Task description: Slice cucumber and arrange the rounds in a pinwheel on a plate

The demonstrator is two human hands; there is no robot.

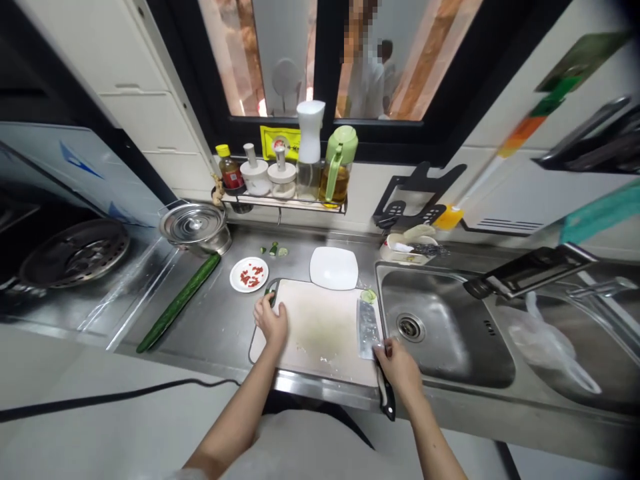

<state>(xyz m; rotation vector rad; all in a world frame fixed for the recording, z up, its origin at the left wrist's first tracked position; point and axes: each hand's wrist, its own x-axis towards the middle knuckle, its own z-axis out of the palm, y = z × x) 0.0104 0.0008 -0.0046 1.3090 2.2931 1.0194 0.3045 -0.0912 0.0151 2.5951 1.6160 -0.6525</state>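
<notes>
From here I see my left hand (271,321) curled, thumb raised, beside a cucumber piece (271,299); whether it grips, I can't tell. My right hand (399,371) touches the knife (367,325), hold unclear, at the cutting board (315,317)'s right edge.

A person's two bare hands and forearms show alongside a plain, pale grey cloth garment (305,443), smooth and softly rounded across the front of the torso. To the left of the garment, a short strip of similar greyish cloth, apparently the edge of a sleeve (189,475), crosses the left arm. Beyond the garment, the uncovered left forearm (235,413) is slim and narrows to the wrist, ending in a slender-fingered left hand (273,323). To the garment's right, the uncovered right forearm (430,427) tapers likewise into the right hand (400,370). Fingernails are too small to make out.
</notes>
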